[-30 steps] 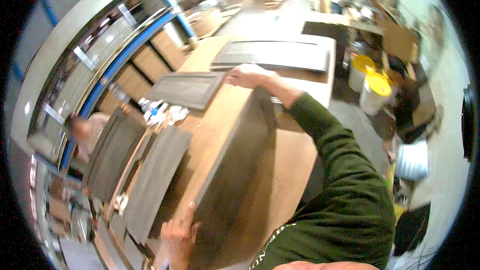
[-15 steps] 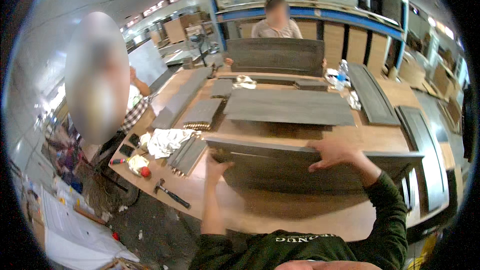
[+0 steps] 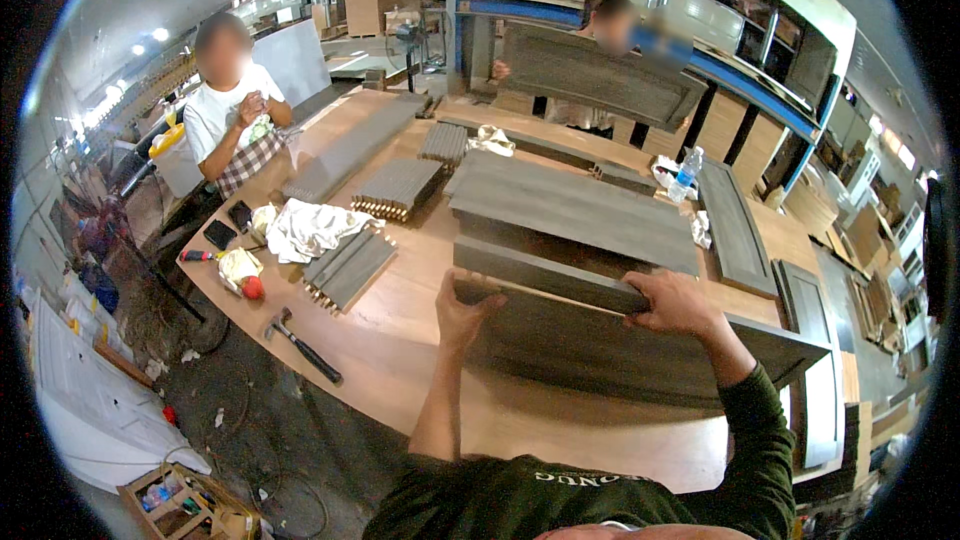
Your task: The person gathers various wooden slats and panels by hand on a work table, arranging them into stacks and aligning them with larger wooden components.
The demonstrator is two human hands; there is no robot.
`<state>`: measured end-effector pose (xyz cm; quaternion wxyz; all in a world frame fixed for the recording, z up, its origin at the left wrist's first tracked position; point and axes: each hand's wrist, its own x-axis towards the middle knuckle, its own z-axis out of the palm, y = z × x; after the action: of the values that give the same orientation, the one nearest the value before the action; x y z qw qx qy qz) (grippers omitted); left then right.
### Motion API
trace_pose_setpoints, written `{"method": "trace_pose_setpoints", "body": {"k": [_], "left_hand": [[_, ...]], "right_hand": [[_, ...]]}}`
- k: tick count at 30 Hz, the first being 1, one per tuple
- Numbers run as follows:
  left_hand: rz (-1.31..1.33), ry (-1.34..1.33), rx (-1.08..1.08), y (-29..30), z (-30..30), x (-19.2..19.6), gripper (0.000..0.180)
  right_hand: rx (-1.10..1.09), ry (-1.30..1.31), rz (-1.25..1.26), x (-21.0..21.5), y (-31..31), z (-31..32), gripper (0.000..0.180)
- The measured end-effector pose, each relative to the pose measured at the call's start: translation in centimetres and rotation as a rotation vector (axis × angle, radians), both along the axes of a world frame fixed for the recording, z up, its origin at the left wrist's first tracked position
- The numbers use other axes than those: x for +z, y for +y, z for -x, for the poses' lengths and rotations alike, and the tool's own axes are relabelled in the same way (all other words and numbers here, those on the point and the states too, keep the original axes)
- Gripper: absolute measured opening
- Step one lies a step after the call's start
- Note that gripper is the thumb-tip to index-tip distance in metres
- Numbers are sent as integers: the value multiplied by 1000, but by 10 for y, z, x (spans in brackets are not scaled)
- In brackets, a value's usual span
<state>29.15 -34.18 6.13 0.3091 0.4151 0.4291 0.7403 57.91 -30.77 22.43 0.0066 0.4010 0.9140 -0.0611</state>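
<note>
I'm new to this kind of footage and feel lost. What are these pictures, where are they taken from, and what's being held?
There's no machine: these are a person's bare hands, seen from a fisheye camera on their head, so straight edges look bent. The right hand grips one end of a narrow grey board; the left hand is near its other end, its exact grip unclear. Below is a larger grey panel. On the wooden table are a hammer, a white cloth and a clear bottle. Across it, a co-worker holds another panel.
</note>
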Motion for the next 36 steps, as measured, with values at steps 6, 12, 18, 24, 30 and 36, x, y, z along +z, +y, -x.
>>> {"method": "trace_pose_setpoints", "body": {"k": [6, 12, 18, 24, 30, 36], "left_hand": [[-96, -21, -29, -4, -1, -11, 40], [16, 22, 26, -12, 1, 4, 38], [-144, 57, 77, -10, 2, -13, 39], [-14, 331, 227, -15, -1, 5, 39], [-71, -16, -9, -7, 1, -18, 42], [-109, 65, 75, -11, 0, 23, 47]], "right_hand": [[96, -15, 164, -5, 13, -18, 44], [162, 272, 5, -5, -2, 1, 49], [-37, -75, 334, -10, 8, -21, 57], [123, 45, -39, 32, -8, 15, 83], [453, 683, -527, 173, -39, 96, 81], [142, 346, -38, -6, -18, 179, 96]]}}
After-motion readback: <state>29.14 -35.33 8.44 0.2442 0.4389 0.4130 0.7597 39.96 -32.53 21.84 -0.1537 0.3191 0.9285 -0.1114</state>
